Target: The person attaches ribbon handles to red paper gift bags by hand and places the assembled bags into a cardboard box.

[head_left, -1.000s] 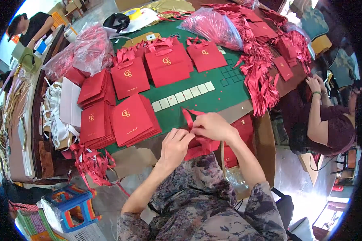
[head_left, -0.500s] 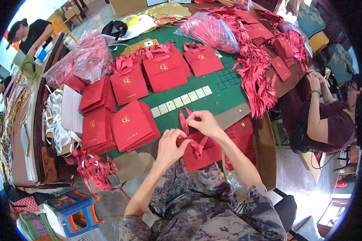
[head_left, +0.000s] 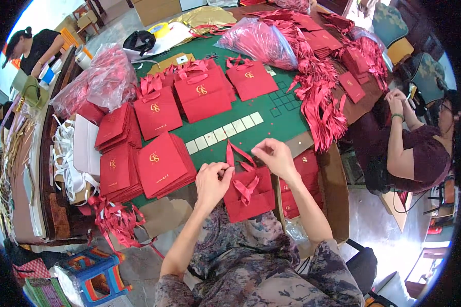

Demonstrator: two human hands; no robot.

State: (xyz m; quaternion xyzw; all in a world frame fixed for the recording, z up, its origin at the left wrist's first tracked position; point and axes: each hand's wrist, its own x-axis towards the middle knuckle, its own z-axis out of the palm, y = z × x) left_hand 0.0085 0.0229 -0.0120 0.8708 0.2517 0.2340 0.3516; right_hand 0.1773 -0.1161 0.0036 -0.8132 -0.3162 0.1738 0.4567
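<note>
A red paper gift bag (head_left: 258, 199) rests at the table's near edge, in front of my body, with a ribbon bow on its front. My left hand (head_left: 212, 185) is closed at the bag's upper left edge, its thumb and finger pinching a red ribbon (head_left: 230, 154) that rises in a loop. Just right of that loop, my right hand (head_left: 276, 159) hovers over the bag with thumb and fingertips together. The ribbon passes close to those fingertips; whatever they hold is too small to make out.
Stacked flat red bags (head_left: 165, 165) and finished-looking upright bags (head_left: 202, 92) cover the green tabletop. A white card strip (head_left: 225, 133) lies beyond my hands. Ribbon bundles (head_left: 322, 112) hang at right. An open carton (head_left: 335, 194) with red bags stands beside me; a co-worker (head_left: 417, 148) sits at right.
My right hand has moved right, away from the ribbon loop and my left hand. The left hand has shifted slightly, and the bag now sits more upright, its bow more exposed.
</note>
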